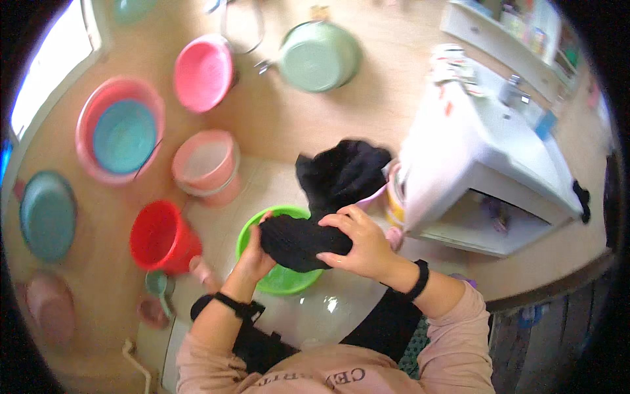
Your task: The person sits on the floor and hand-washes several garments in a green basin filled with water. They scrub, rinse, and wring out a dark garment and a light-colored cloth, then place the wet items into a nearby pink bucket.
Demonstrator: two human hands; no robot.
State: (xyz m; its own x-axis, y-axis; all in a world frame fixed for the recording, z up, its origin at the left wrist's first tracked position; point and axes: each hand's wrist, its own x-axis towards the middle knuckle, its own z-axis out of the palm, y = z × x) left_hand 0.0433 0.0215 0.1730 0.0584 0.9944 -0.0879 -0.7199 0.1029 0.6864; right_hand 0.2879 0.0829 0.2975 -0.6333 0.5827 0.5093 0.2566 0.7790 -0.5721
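Both of my hands hold a bunched black cloth (302, 244) over a green basin (290, 280) on the tiled floor. My left hand (255, 251) grips its left end, with fingers partly hidden behind the fabric. On the right end, my right hand (362, 241) has thumb and fingers pressed into the cloth. Just beyond the basin lies a larger heap of black fabric (344, 170). It meets the held cloth in the picture; whether they are one piece I cannot tell. The basin's inside is largely covered by the cloth.
At left stand a red bucket (165, 236), a pink bucket (206, 165) and a dipper (157, 283). Several basins, one a pale green basin (317, 56), are along the walls. A white washbasin cabinet (443, 192) juts in at right, with a faucet (512, 88) on top.
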